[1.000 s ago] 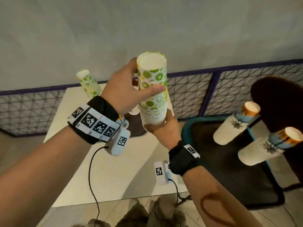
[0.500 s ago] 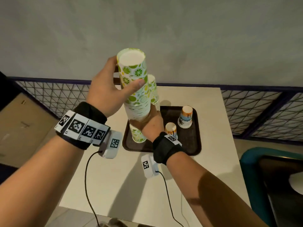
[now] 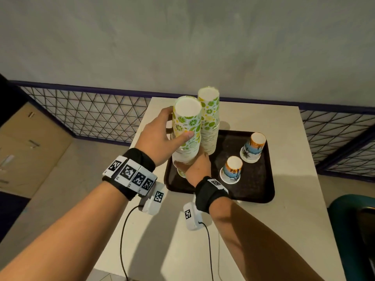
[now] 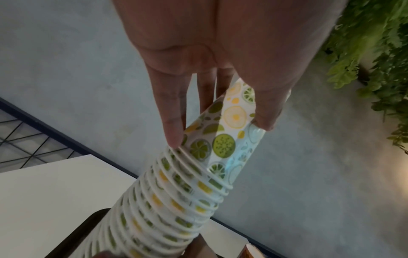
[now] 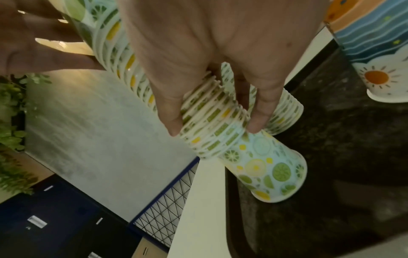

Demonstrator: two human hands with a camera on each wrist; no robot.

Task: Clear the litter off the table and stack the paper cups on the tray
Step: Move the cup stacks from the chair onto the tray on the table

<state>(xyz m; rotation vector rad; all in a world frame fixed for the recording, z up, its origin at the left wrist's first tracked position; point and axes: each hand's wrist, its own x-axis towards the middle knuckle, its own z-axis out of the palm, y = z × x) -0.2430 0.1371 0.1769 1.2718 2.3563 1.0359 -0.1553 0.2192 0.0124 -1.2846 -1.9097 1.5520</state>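
I hold a tall stack of upside-down citrus-print paper cups over the left end of the dark brown tray. My left hand grips the stack near its top, thumb in front. Lower down, my right hand grips its ribbed rims. The stack's lowest cup stands on or just above the tray; contact is unclear. A second citrus stack stands on the tray behind it. Two stacks of sunset-print cups stand upside down to the right.
The tray lies on a small white table against a grey wall. A wire-mesh fence runs behind and beside the table. A teal chair edge shows at the right, and cardboard boxes sit at the left.
Both hands have carried the citrus stack from beside the chair over to the table and lowered it onto the tray's left end, in front of the other citrus stack.
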